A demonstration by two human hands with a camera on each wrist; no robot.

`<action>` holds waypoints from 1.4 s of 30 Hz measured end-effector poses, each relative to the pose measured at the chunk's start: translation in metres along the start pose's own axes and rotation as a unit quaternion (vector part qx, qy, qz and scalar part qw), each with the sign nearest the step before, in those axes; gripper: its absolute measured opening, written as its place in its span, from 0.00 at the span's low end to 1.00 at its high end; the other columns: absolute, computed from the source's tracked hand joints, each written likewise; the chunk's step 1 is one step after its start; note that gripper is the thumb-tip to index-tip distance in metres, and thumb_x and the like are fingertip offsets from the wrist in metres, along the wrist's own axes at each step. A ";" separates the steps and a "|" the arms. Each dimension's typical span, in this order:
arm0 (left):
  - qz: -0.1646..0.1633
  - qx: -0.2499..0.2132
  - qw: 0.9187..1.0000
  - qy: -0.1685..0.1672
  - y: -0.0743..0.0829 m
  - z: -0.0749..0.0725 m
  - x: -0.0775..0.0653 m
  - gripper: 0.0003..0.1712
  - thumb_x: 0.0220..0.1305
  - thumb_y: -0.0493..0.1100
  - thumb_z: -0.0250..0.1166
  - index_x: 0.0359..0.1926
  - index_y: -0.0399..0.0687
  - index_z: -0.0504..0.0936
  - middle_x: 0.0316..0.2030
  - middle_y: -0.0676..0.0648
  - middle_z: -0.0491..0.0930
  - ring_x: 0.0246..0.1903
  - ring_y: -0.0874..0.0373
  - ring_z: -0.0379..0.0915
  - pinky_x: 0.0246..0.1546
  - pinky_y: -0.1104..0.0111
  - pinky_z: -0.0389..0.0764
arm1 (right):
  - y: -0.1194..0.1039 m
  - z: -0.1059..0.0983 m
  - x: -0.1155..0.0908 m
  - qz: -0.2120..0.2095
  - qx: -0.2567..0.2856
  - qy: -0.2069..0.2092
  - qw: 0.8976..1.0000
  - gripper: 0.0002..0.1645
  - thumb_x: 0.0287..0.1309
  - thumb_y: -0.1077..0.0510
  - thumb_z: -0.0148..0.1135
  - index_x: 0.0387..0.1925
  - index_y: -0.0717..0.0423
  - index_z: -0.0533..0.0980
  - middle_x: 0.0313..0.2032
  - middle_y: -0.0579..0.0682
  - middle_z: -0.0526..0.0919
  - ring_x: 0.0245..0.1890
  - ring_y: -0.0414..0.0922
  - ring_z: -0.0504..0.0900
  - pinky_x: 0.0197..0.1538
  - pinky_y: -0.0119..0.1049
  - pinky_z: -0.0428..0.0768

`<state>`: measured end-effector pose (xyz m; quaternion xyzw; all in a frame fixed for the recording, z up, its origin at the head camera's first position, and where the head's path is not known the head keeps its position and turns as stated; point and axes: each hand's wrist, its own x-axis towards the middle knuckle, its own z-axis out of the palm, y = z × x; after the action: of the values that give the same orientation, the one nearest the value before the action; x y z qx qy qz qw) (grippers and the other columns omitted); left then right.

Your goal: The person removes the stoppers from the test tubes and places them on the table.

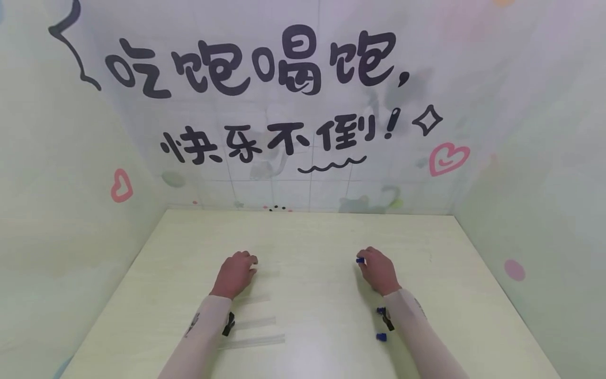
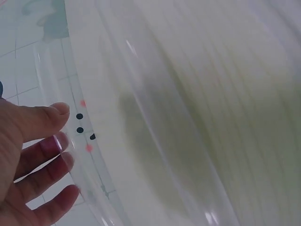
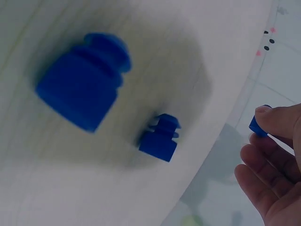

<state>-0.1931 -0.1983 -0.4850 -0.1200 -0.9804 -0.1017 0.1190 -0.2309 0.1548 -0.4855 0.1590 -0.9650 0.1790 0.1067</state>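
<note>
My left hand (image 1: 235, 275) is at the left of the table, its thumb and fingers around a clear tube (image 2: 96, 200) in the left wrist view. The tube is so transparent that its ends are hard to make out. On the right, my right hand (image 1: 379, 269) pinches a small blue plug (image 3: 257, 126) between thumb and fingertips. Two more blue plugs rest on the tabletop below that wrist: a nearer plug (image 1: 381, 337) and a farther plug (image 3: 160, 137), each with a block-like base and a ridged, narrower end.
Several clear strips or tubes, among them a tube (image 1: 258, 342), lie on the pale table (image 1: 312, 295) beside the left forearm. A back wall (image 1: 312, 184) with printed writing and side walls enclose the table. Black wrist straps show on both sleeves.
</note>
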 end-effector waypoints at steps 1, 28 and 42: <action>-0.001 0.005 1.000 -0.004 -0.002 0.001 0.000 0.09 0.50 0.36 0.73 0.34 0.43 0.84 0.29 0.46 0.81 0.30 0.51 0.76 0.29 0.61 0.77 | 0.002 -0.001 0.000 0.009 -0.002 -0.011 1.000 0.08 0.51 0.66 0.66 0.36 0.58 0.82 0.33 0.51 0.82 0.33 0.47 0.82 0.36 0.41 0.81; -0.020 0.024 0.997 -0.075 -0.015 0.011 -0.010 0.03 0.55 0.32 0.65 0.29 0.44 0.84 0.25 0.46 0.80 0.27 0.52 0.77 0.25 0.61 0.77 | 0.024 0.007 -0.009 0.098 -0.014 -0.118 0.988 0.08 0.54 0.66 0.62 0.36 0.57 0.83 0.34 0.54 0.83 0.33 0.47 0.80 0.36 0.44 0.80; -0.020 0.042 0.994 -0.100 -0.020 0.003 -0.007 0.15 0.55 0.44 0.66 0.41 0.40 0.78 0.32 0.43 0.78 0.33 0.47 0.75 0.34 0.50 0.75 | 0.019 -0.001 -0.005 0.108 -0.008 -0.116 0.987 0.18 0.56 0.59 0.63 0.47 0.63 0.78 0.43 0.59 0.81 0.38 0.51 0.82 0.40 0.46 0.80</action>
<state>-0.1922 -0.2182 -0.4931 -0.1048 -0.9929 -0.0507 0.0233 -0.2323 0.1732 -0.4923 0.0726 -0.9838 0.1619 -0.0243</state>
